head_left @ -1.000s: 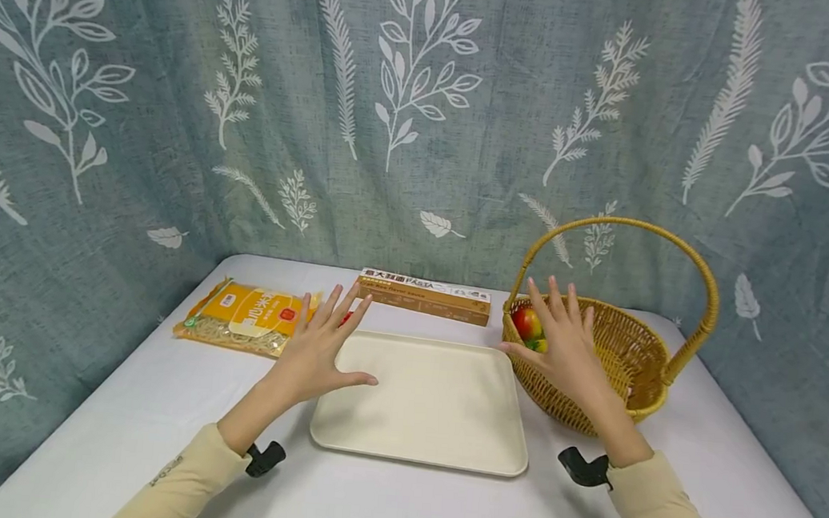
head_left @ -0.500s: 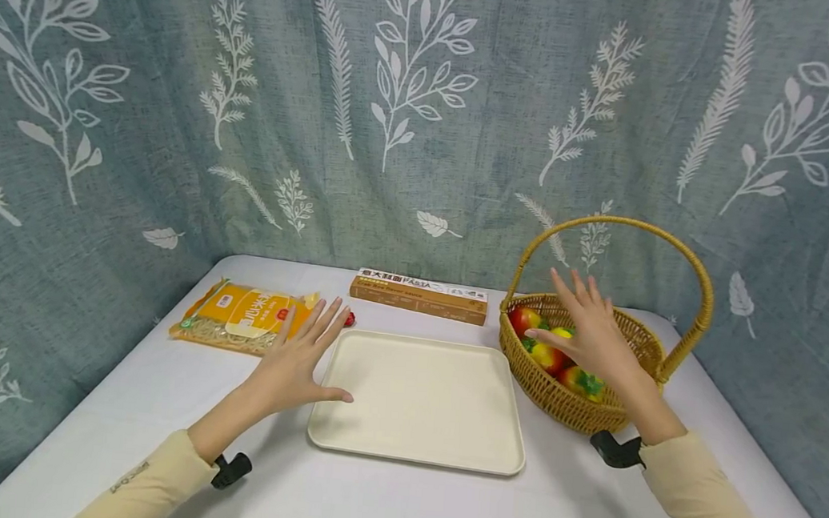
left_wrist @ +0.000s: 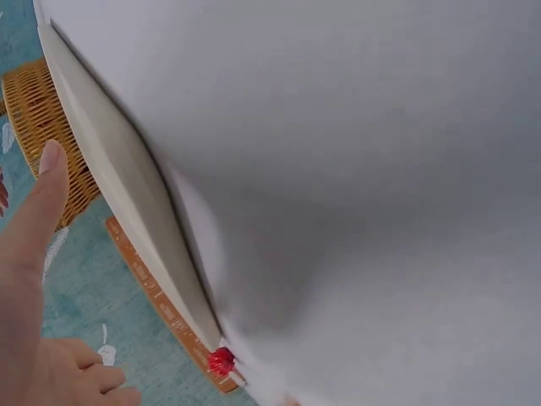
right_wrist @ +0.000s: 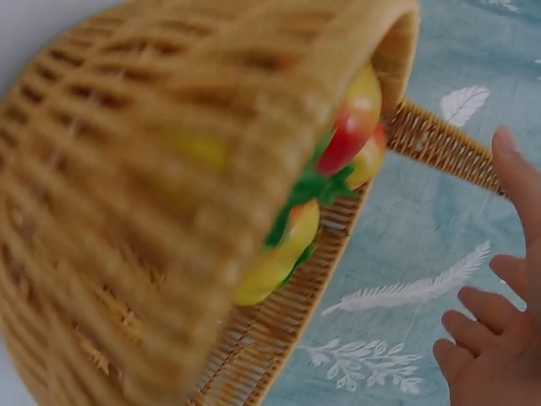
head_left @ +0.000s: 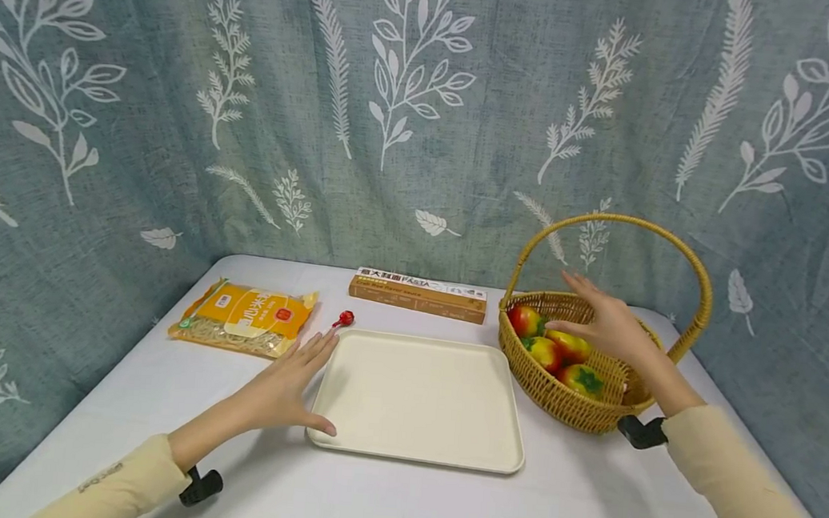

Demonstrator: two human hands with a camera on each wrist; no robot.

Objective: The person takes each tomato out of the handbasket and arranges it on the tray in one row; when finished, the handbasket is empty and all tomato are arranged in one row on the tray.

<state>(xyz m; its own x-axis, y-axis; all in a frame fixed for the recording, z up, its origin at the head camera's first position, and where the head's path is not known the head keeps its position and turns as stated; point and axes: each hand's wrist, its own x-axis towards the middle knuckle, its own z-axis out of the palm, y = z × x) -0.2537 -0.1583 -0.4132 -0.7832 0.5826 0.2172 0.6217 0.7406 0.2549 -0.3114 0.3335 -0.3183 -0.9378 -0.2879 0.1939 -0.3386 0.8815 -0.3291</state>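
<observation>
My left hand [head_left: 290,391] hovers at the left edge of the cream tray [head_left: 419,400], its fingers spread and holding nothing. Over the right part of the wicker basket [head_left: 556,401] is my right hand [head_left: 608,325], thumb apart from the fingers and nothing in its grasp. Several red-and-yellow fruits with green tops, one of them a rounded fruit [head_left: 582,381], lie inside the basket's left half. In the right wrist view the basket wall [right_wrist: 127,211] fills the left side, with fruit [right_wrist: 279,258] showing past its rim.
An orange bag of noodles [head_left: 259,316] lies at the back left. Beside it is a small red-wrapped lollipop [head_left: 346,318]. A brown pasta box [head_left: 417,298] lies behind the tray. The basket's tall handle [head_left: 701,287] arches up at the right, before a patterned curtain [head_left: 406,178].
My left hand has moved left and down, uncovering the lollipop. The right hand has shifted right, so more of the fruit in the basket shows.
</observation>
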